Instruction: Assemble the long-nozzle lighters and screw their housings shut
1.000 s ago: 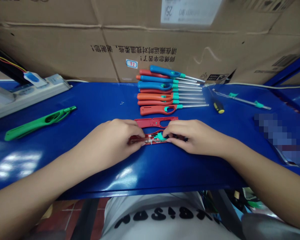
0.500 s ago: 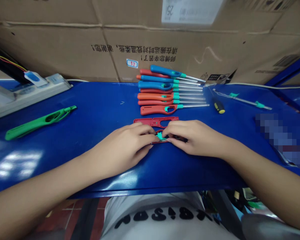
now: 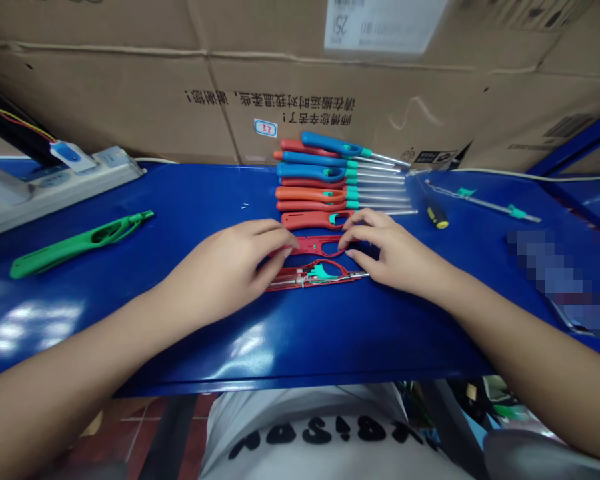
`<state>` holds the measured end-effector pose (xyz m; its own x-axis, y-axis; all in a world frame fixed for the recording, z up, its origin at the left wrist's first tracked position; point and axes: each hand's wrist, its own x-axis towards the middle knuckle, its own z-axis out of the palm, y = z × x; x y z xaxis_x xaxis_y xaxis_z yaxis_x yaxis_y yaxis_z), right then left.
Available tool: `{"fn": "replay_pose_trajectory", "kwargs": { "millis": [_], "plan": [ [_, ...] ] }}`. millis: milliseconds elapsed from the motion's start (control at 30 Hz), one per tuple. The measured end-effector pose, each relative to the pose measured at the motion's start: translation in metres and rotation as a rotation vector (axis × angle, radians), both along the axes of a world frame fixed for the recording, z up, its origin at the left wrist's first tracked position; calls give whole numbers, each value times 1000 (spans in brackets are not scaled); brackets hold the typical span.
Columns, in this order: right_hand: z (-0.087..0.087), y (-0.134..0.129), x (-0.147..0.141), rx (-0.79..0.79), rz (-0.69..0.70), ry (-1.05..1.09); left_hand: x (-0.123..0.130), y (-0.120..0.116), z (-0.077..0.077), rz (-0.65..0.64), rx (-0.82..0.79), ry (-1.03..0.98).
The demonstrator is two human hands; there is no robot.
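Observation:
My left hand rests on the blue bench, its fingertips touching the left end of an empty red lighter shell half. My right hand lies over that shell's right end, fingers spread, close to the row's lowest lighter. Just below the shell, an open red lighter half lies flat, holding a metal tube, thin wires and a teal part. Neither hand touches it. Farther back, several assembled long-nosed lighters in red, orange and blue lie side by side, with metal nozzles pointing right.
A green lighter shell lies at the left, below a white power strip. To the right are a yellow-and-black screwdriver and a thin metal rod with teal parts. Cardboard boxes stand along the bench's back.
Both hands have come off the open red half and moved back onto the empty shell, uncovering the open half's wires and tube.

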<state>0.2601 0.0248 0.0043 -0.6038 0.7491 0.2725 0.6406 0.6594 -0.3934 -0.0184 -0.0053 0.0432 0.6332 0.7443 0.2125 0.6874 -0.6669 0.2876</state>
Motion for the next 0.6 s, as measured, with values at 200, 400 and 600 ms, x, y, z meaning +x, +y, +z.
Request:
{"fn": "replay_pose_trajectory", "kwargs": {
  "millis": [200, 400, 600],
  "plan": [
    [11, -5, -7, -33, -34, 176, -7, 10, -5, 22, 99, 40],
    [17, -10, -14, -453, -175, 492, -7, 7, -4, -42, 145, 29],
    [15, -15, -13, -403, -32, 399, -13, 5, 1, -104, 59, 73]
  ]
}}
